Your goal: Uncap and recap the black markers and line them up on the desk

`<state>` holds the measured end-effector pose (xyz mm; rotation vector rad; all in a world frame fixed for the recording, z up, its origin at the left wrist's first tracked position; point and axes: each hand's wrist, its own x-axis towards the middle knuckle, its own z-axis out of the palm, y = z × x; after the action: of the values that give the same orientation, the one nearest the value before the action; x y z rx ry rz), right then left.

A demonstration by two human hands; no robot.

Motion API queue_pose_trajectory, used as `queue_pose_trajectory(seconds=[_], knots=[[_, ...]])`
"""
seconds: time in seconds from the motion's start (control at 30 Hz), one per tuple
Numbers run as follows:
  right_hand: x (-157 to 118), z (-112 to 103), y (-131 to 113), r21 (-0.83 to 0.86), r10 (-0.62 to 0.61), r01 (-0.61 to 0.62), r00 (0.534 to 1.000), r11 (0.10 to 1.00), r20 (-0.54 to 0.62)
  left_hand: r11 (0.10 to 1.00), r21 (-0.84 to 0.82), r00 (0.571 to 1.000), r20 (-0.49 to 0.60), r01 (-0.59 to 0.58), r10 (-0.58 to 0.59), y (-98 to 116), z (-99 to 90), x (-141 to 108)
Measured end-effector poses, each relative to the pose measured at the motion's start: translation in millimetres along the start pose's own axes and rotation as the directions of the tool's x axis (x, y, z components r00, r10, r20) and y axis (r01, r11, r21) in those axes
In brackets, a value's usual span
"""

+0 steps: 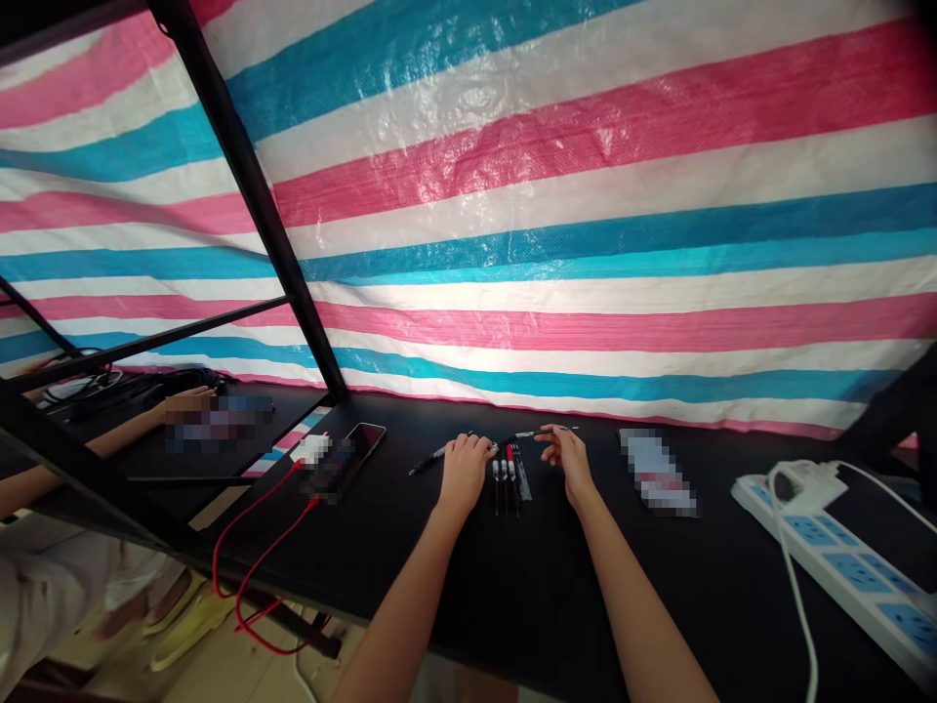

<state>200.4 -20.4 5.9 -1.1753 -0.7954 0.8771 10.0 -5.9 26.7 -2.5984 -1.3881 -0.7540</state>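
My left hand [466, 471] is closed over a dark pen [426, 463], whose end sticks out to the left of the fingers. My right hand [568, 461] pinches a second, slim pen [524, 434] that lies nearly level between the two hands, its left end reaching close to my left fingertips. Below this pen, several pens [505, 480] lie side by side on the black table [542, 576], mostly dark with white and red parts. My fingers hide parts of both held pens.
A phone [370, 441], a white charger [311, 449] and red cables [253, 488] lie left. A blurred pale item [659, 474] and a white power strip [827, 547] are right. Behind a black frame post [249, 186], another person's hand [186, 402] rests on a table. Striped sheeting [586, 244] hangs behind.
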Motion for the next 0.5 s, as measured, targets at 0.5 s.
queue_pose_trajectory(seconds=[0.5], knots=[[-16, 13, -3, -0.588, -0.062, 0.247, 0.946, 0.770, 0.317, 0.977, -0.099, 0.978, -0.073, 0.189, -0.197, -9, -2.9, 1]])
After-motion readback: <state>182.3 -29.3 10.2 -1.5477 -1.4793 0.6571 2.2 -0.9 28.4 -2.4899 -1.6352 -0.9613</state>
